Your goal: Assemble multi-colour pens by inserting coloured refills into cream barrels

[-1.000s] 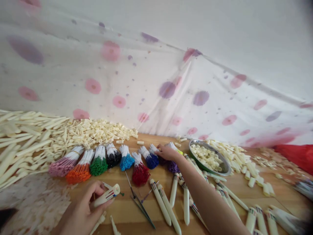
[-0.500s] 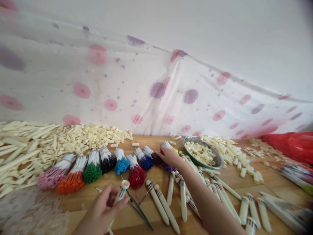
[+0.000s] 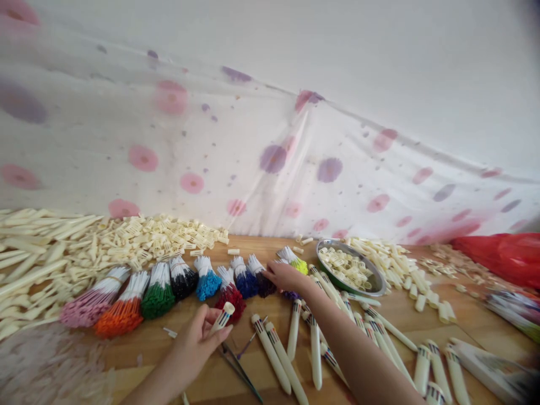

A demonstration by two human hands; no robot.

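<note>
Low in the middle, my left hand [image 3: 200, 336] is closed around a cream multi-colour pen barrel [image 3: 224, 316], its open ring end tilted up and coloured strips in its slots. My right hand [image 3: 286, 277] reaches across to the row of refill bundles. Its fingers are bent together by the dark purple-brown refill bundle [image 3: 265, 286]; whatever is between the fingertips is too small to tell. Under that hand a violet refill bundle [image 3: 291, 295] shows in part. Just behind sits a yellow refill bundle [image 3: 298, 264]. A red refill bundle [image 3: 231, 301] stands beyond my left hand.
Tweezers [image 3: 240, 371] and filled pen barrels [image 3: 274, 354] lie in front. Pink [image 3: 82, 308], orange [image 3: 120, 316], green, black and blue refill bundles line the left. A metal bowl [image 3: 378, 281] of cream parts stands right, with loose cream parts [image 3: 160, 233] along the back.
My left hand has moved up and to the right with the pen barrel. My right hand has shifted slightly left and down, uncovering more of the yellow bundle.
</note>
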